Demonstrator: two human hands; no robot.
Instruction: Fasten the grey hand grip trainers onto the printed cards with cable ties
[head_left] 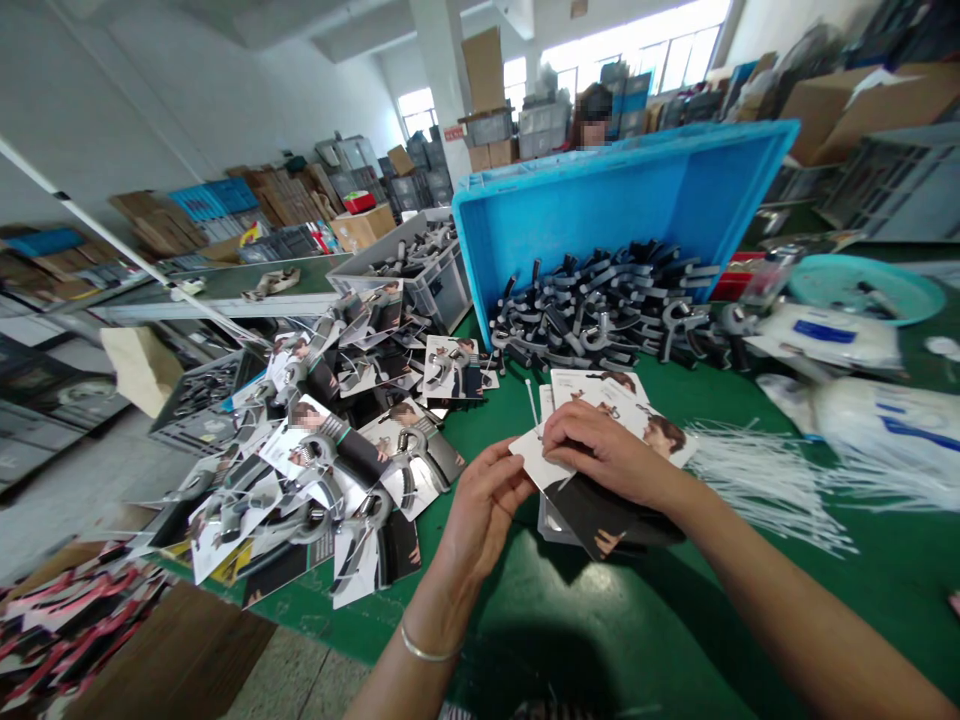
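"What is held nearest, in front of the blue crate [622, 195]?"

"A printed card [581, 510]. Its left corner is pinched by the thumb and fingers of the left hand [487, 500]. It is pressed from above by the bent fingers of the right hand [611, 455]; whether the upright white tie [532, 405] beside them is gripped too cannot be told."

"And around that?"

"More cards [667, 435] are seen just beyond, on the crate's side. Loose ties [772, 490] are spread before the crate's right end; carded hand grips [405, 465] are heaped before its left."

"Farther off?"

"Loose grips [592, 310] are piled at the crate's mouth. More are held in a grey bin [450, 285] to its left. Behind it, a person [595, 105] is partly hidden."
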